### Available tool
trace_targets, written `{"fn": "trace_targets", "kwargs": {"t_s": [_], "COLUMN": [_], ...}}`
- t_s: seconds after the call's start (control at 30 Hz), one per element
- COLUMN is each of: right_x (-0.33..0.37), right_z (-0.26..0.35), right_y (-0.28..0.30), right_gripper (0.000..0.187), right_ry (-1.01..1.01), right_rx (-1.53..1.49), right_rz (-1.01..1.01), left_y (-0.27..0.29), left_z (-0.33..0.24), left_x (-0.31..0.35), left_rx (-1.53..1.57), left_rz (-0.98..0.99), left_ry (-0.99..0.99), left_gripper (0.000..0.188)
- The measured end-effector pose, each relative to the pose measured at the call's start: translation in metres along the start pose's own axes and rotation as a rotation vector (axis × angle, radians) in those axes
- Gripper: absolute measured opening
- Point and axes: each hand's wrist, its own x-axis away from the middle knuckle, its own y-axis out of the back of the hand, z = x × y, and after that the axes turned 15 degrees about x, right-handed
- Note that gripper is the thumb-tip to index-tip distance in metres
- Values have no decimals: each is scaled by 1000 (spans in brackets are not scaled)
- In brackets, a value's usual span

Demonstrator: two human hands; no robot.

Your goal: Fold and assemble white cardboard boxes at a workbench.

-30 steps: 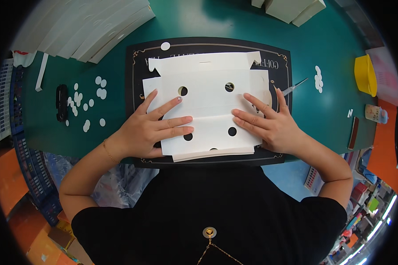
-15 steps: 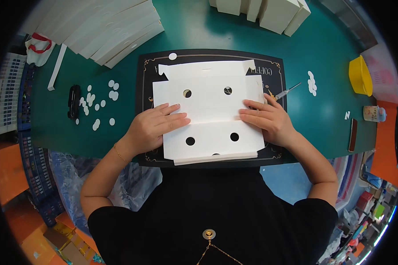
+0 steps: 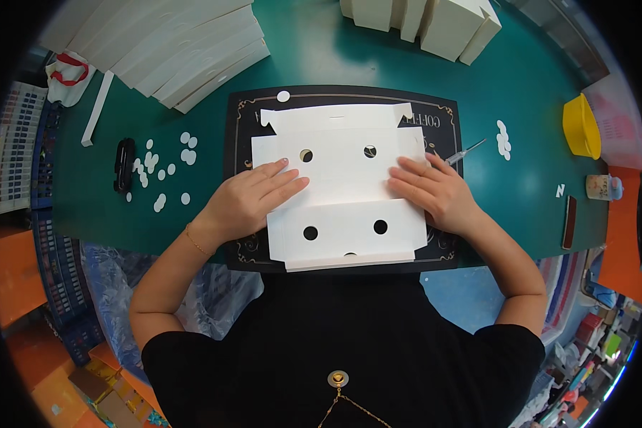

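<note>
A white die-cut cardboard box blank (image 3: 346, 182) with several round holes lies unfolded on a black patterned mat (image 3: 446, 246). A crease runs across it, and flaps stand out at its far and near edges. My left hand (image 3: 253, 196) lies flat on its left side, fingers stretched over the card. On the right side rests my right hand (image 3: 439, 189), fingers likewise spread flat. Both palms partly cover the side edges. Close beyond my right fingers lies a slim pen-like tool (image 3: 465, 152) with a thin metal tip.
White paper discs (image 3: 150, 160) are scattered left, beside a black stapler-like object (image 3: 123, 165); more discs (image 3: 503, 139) lie right. White card (image 3: 185, 50) is stacked at the far left, white boxes (image 3: 453, 28) at the back. A yellow container (image 3: 581, 127) and small jar (image 3: 604, 187) stand right.
The view has shifted slightly. My right hand's fingers have moved up a little and spread on the card; my left hand stays flat in nearly the same spot.
</note>
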Motion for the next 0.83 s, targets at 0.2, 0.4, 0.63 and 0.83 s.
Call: {"fn": "trace_targets", "kwargs": {"t_s": [0.2, 0.4, 0.63, 0.83], "right_x": [3, -30, -34, -10], "right_z": [-8, -2, 2, -15], "right_y": [-10, -33, -25, -31], "right_gripper": [42, 41, 60, 59], "right_ry": [-152, -653, -563, -447], "right_rx": [-325, -742, -121, -689], "right_rz": [-95, -108, -6, -137], "left_y": [-6, -34, -24, -23], "left_z": [11, 23, 16, 22], "left_x": [9, 0, -10, 12], "left_rx": [105, 390, -12, 486], "left_rz": [-28, -466, -287, -492], "left_ry": [-10, 541, 449, 369], "left_gripper": [46, 52, 57, 66]}}
